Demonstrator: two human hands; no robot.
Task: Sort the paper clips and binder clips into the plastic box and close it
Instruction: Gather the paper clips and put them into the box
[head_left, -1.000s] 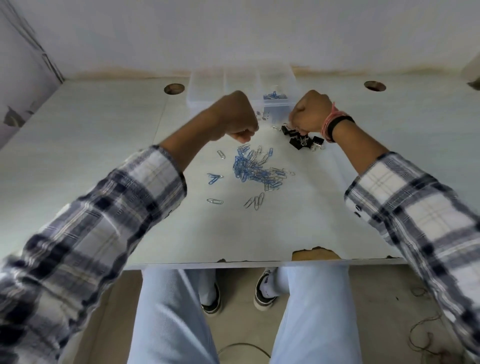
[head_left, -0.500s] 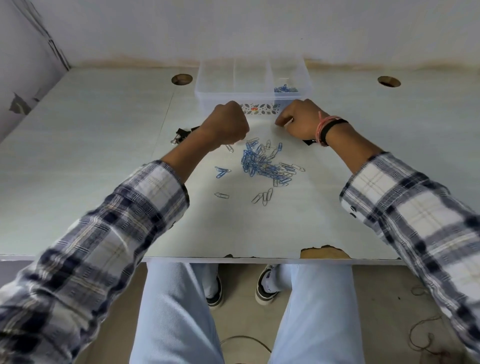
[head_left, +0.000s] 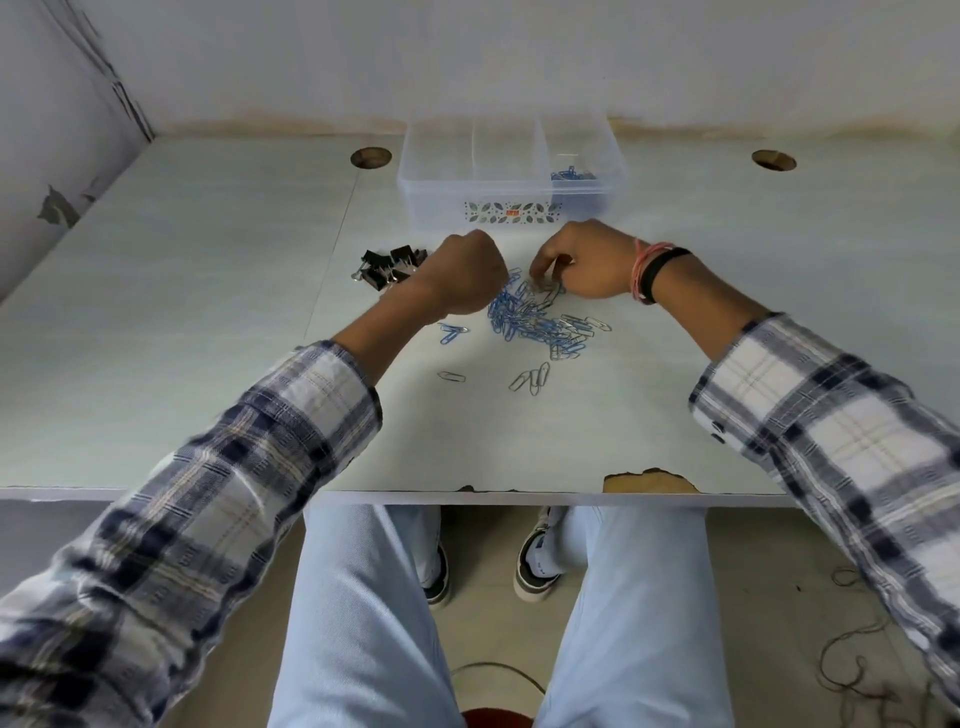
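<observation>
Meanwhile left hand (head_left: 470, 275) clenched, right hand (head_left: 582, 262) pinching paper clips (head_left: 535, 322); box label (head_left: 511, 212) unreadable.

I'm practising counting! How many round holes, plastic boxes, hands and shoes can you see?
Round brown holes: 2
Clear plastic box: 1
Bare hands: 2, left hand and right hand
Black-and-white shoes: 2
Total: 7

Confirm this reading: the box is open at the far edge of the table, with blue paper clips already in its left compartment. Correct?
Not quite. In the head view, the blue paper clips lie in the right compartment of the box, not the left. The rest holds.
</observation>
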